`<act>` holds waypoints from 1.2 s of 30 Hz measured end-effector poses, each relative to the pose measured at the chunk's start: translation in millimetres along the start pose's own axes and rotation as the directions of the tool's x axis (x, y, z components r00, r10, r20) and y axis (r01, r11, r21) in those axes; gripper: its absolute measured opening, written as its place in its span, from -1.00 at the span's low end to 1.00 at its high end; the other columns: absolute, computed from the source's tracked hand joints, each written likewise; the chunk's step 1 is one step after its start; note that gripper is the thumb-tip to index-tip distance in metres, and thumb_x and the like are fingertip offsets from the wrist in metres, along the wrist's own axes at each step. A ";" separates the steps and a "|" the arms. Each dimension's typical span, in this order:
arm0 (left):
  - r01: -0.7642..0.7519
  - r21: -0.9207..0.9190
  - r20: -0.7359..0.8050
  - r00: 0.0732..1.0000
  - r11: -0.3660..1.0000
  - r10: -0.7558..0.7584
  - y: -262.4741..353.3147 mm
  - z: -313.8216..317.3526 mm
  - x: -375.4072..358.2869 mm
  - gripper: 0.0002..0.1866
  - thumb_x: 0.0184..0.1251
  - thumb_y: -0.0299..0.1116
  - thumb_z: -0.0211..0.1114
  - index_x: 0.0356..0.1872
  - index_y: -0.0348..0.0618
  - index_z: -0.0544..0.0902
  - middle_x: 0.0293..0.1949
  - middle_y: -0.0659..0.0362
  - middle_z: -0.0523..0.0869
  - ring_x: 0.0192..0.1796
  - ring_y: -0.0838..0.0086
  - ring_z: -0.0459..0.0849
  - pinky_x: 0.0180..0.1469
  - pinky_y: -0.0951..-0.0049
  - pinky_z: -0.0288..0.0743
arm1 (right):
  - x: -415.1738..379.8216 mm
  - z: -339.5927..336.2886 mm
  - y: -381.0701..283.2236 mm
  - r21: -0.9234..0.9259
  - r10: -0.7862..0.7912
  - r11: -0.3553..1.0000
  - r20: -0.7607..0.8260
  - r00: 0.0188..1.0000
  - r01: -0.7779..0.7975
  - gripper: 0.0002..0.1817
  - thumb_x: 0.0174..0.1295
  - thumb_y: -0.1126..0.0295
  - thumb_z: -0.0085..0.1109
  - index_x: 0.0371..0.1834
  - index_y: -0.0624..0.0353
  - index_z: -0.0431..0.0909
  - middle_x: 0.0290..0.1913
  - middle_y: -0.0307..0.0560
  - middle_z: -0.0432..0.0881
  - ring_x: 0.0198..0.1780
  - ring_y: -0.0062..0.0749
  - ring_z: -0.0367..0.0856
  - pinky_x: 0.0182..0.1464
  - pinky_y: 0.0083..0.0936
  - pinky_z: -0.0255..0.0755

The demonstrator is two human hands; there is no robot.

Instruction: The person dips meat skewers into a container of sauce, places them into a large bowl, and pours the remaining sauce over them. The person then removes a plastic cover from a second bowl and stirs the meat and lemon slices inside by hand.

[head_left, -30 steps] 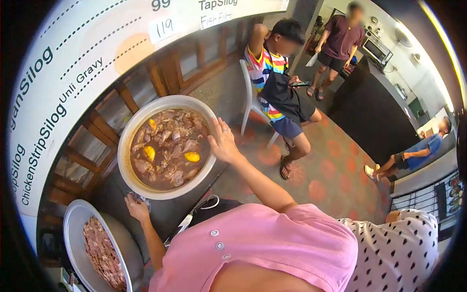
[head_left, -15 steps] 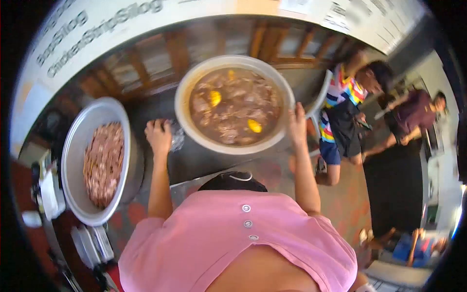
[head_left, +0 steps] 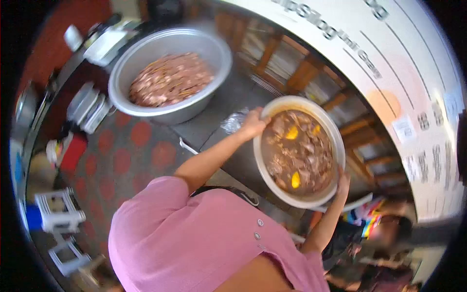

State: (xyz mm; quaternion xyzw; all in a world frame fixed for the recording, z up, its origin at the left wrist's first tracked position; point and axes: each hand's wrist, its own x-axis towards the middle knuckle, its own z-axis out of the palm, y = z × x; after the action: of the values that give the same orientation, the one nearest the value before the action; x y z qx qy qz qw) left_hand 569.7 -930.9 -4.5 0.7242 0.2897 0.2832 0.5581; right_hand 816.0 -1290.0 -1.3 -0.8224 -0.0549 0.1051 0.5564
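My left hand point(head_left: 254, 123) has its fingers curled at the upper-left rim of a round white basin point(head_left: 258, 158). On the opposite side, my right hand point(head_left: 343, 183) grips the rim, its fingers partly hidden by the edge. Brown liquid with pieces of raw meat point(head_left: 311, 155) fills much of the basin, and a few yellow citrus pieces point(head_left: 296, 179) float in it. Just left of my left hand, a crumpled clear plastic bag point(head_left: 233, 120) lies on the dark counter point(head_left: 209, 129).
A large silver metal tub point(head_left: 121, 90) holding skewered meat point(head_left: 170, 80) stands on the counter to the left. Behind the counter is a wooden lattice point(head_left: 296, 58) under a menu board point(head_left: 413, 97). White stools point(head_left: 58, 211) stand lower left; people are at lower right.
The view has swung toward the left. My left hand has gone from the counter beside the plastic bag to the basin's rim, while my right hand stays at the rim.
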 end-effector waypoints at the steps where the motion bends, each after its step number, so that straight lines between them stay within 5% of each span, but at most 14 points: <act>1: 0.021 -0.129 -0.002 1.000 0.991 -0.021 -6.9 2.5 -0.2 -0.55 0.19 -0.17 0.22 -0.04 -0.34 0.52 -0.10 -0.16 0.62 0.01 -0.01 0.56 0.08 0.21 0.37 | -22.3 8.9 -22.3 0.109 0.076 0.991 0.010 0.997 -0.077 -0.48 0.14 0.21 0.21 0.03 0.44 0.47 -0.15 0.02 0.59 -0.16 -0.32 0.56 -0.10 -0.39 0.44; 3: 0.115 -0.112 0.010 0.993 0.987 -0.115 -18.9 1.9 4.5 -0.58 0.17 -0.24 0.24 -0.03 -0.33 0.53 -0.09 -0.13 0.63 0.02 0.02 0.56 0.08 0.23 0.37 | -16.4 11.2 -17.6 0.121 0.032 0.992 0.086 0.996 -0.042 -0.53 0.14 0.26 0.20 0.01 0.42 0.48 -0.16 0.00 0.59 -0.18 -0.35 0.55 -0.12 -0.42 0.43; 5: 0.097 -0.112 -0.144 0.983 0.989 -0.113 -56.6 23.0 16.4 -0.66 0.18 -0.29 0.25 -0.10 -0.33 0.58 -0.21 -0.04 0.68 -0.12 0.18 0.63 -0.06 0.28 0.45 | -21.0 -0.5 -10.1 0.171 -0.015 0.985 0.117 0.993 -0.005 -0.62 0.15 0.34 0.19 -0.03 0.37 0.49 -0.19 -0.02 0.59 -0.22 -0.39 0.54 -0.19 -0.46 0.43; 7: 0.192 -0.251 -0.029 0.978 0.949 -0.206 14.1 -6.6 -10.9 -0.72 0.18 -0.31 0.25 -0.19 -0.33 0.62 -0.34 0.09 0.69 -0.30 0.43 0.63 -0.25 0.40 0.49 | -31.8 0.9 -16.8 0.222 -0.008 0.975 0.101 0.995 -0.014 -0.68 0.15 0.38 0.18 -0.09 0.35 0.48 -0.23 -0.03 0.59 -0.26 -0.41 0.53 -0.25 -0.49 0.42; 9: 0.199 -0.455 0.022 0.977 0.868 -0.213 22.7 -13.2 -18.2 -0.76 0.18 -0.33 0.26 -0.26 -0.32 0.65 -0.40 0.20 0.67 -0.41 0.60 0.57 -0.38 0.52 0.46 | -36.4 -2.5 -21.5 0.251 0.003 0.968 0.085 0.996 -0.024 -0.71 0.14 0.39 0.18 -0.13 0.35 0.48 -0.25 -0.04 0.59 -0.28 -0.42 0.53 -0.28 -0.50 0.42; 11: 0.198 -0.471 0.057 0.979 0.860 -0.195 17.9 -14.8 -12.3 -0.78 0.22 -0.42 0.23 -0.17 -0.33 0.62 -0.36 0.21 0.69 -0.46 0.63 0.57 -0.39 0.59 0.45 | -29.5 -5.4 -15.7 0.254 -0.070 0.967 0.206 0.976 0.015 -0.76 0.14 0.45 0.16 -0.16 0.34 0.46 -0.26 -0.05 0.60 -0.32 -0.44 0.53 -0.31 -0.54 0.42; 21: 0.159 -0.506 0.046 0.986 0.848 -0.158 39.9 -51.0 -36.8 -0.77 0.22 -0.44 0.20 -0.13 -0.33 0.60 -0.31 0.19 0.68 -0.35 0.63 0.59 -0.26 0.61 0.45 | -64.2 -4.2 -77.7 0.295 -0.156 0.952 0.220 0.963 0.087 -0.77 0.10 0.54 0.12 -0.15 0.33 0.49 -0.30 -0.11 0.63 -0.35 -0.51 0.56 -0.30 -0.59 0.43; 25: 0.097 -0.550 -0.007 0.993 0.830 -0.121 80.8 -75.6 -57.0 -0.76 0.20 -0.42 0.17 -0.14 -0.33 0.59 -0.33 0.18 0.67 -0.36 0.60 0.59 -0.25 0.58 0.45 | -73.9 -21.0 -113.7 0.050 -0.260 0.966 0.227 0.939 0.255 -0.58 0.01 0.39 0.10 -0.03 0.36 0.51 -0.21 -0.13 0.60 -0.24 -0.50 0.54 -0.13 -0.59 0.39; 29: 0.045 -0.529 0.025 0.999 0.847 -0.037 108.1 -103.7 -82.9 -0.71 0.17 -0.41 0.07 -0.12 -0.33 0.57 -0.26 0.13 0.65 -0.31 0.54 0.60 -0.24 0.54 0.46 | -97.4 -43.4 -143.2 0.099 -0.313 0.950 0.288 0.905 0.297 -0.57 0.02 0.38 0.08 -0.02 0.39 0.49 -0.16 -0.12 0.59 -0.19 -0.50 0.54 -0.08 -0.60 0.38; 33: 0.062 -0.822 0.089 0.996 0.566 0.021 134.3 -115.7 -108.1 -0.71 0.14 -0.45 0.04 -0.16 -0.38 0.58 -0.26 0.06 0.64 -0.24 0.43 0.60 -0.18 0.45 0.48 | -122.5 -38.6 -160.7 0.379 -0.309 0.912 0.390 0.867 0.155 -0.51 0.02 0.40 0.05 0.06 0.42 0.42 -0.10 -0.01 0.59 -0.16 -0.39 0.58 -0.04 -0.57 0.39; 36: -0.005 -0.846 0.074 0.989 0.534 0.127 148.7 -119.6 -119.1 -0.67 0.18 -0.46 0.09 -0.05 -0.41 0.54 -0.12 0.05 0.63 -0.12 0.42 0.60 -0.04 0.44 0.46 | -126.1 -34.1 -169.7 0.440 -0.304 0.893 0.424 0.853 0.100 -0.48 0.01 0.41 0.02 0.09 0.44 0.39 -0.05 0.05 0.57 -0.10 -0.30 0.58 0.03 -0.50 0.39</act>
State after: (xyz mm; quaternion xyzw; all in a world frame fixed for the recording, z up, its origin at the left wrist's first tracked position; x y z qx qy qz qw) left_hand 417.3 -972.6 155.7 0.3928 0.0542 0.3621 0.8436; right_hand 705.9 -1283.3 182.3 -0.6272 -0.2568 0.2548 0.6898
